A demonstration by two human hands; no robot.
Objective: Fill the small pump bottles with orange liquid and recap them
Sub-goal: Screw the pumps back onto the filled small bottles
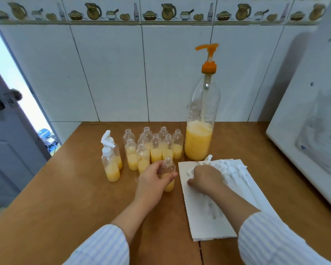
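White wall tiles (111,73) with a painted band of jugs and bowls rise behind a brown wooden table (69,188), which stands tight against them. A grey door (6,150) hangs ajar off the table's left edge, and a white appliance (310,134) fills the right edge.

Near the back edge, right of the middle, a tall clear bottle (201,131) with an orange pump top holds orange liquid in its lower part. Just left of it stands a cluster of nine small clear bottles (155,148), all uncapped and each partly filled with orange, packed so close that the front ones hide much of the back ones. At the cluster's left side stand two more small bottles (111,165) already fitted with white pump caps.

The left hand (153,180) grips a twelfth small bottle (168,175) in front of the cluster, fingers curled round its body, the open neck upright and orange liquid in its lower half; it stands on the table or just above it, I cannot tell which.

A white paper towel (214,222) lies in front of the tall bottle toward the right front of the table, with a heap of white pump caps (231,169) on its far end; they blur together too much to count. The right hand (204,178) rests down on the near side of that heap, fingers bent among the caps; whether it holds one I cannot tell. Both sleeves are pale and striped.
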